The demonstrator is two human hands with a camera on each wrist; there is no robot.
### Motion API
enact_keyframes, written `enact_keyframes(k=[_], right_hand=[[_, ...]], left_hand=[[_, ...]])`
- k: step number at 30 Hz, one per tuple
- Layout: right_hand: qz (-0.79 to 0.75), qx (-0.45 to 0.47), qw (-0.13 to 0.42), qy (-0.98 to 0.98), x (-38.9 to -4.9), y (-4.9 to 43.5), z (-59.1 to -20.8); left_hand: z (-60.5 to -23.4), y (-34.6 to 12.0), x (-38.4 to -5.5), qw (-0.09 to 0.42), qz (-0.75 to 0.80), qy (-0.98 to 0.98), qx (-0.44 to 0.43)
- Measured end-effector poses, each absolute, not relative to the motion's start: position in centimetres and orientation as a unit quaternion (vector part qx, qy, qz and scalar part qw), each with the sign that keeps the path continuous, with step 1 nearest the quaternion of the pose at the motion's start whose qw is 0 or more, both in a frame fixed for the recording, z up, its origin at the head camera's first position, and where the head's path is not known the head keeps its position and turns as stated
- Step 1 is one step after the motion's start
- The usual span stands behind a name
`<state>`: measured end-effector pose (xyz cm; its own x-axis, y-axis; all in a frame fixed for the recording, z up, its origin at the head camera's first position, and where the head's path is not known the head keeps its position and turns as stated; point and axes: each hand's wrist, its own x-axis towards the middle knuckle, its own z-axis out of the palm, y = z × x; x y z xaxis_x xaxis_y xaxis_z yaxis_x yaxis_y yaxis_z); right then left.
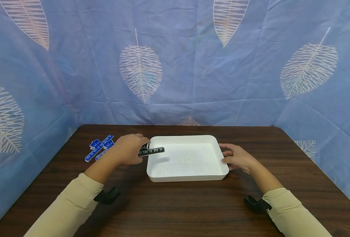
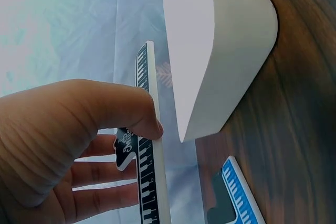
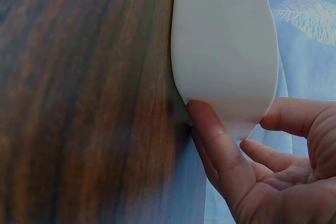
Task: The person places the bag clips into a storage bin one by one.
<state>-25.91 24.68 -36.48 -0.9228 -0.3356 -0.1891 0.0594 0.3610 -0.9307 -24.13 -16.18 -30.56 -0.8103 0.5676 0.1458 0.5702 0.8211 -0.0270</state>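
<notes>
My left hand [image 1: 129, 149] pinches a black ruler [image 1: 153, 151] printed with white piano keys, holding it over the left rim of a white tray [image 1: 187, 179]. In the left wrist view, the thumb presses the ruler's near face, and a black shaped piece with lettering [image 2: 125, 145] juts from its side. My right hand [image 1: 237, 158] holds the tray's right end, thumb at the rim and fingers against the outer wall [image 3: 226, 40]. Two blue piano-key rulers [image 1: 99, 147] lie left of my left hand, partly covered by it.
A dark wooden table [image 1: 175, 210] carries everything. Blue cloth [image 1: 175, 65] with white leaf patterns hangs behind it and along both sides. Black wrist straps [image 1: 107, 196] sit at both sleeve cuffs.
</notes>
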Motion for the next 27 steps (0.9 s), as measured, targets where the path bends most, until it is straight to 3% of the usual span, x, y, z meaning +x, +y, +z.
enact_keyframes(k=[27], right_hand=[[-0.558,-0.087,0.171,0.807,-25.6,24.7,-36.5]], left_hand=[[-30.3,-12.9,-24.8,0.058,0.027,-0.943,-0.328]])
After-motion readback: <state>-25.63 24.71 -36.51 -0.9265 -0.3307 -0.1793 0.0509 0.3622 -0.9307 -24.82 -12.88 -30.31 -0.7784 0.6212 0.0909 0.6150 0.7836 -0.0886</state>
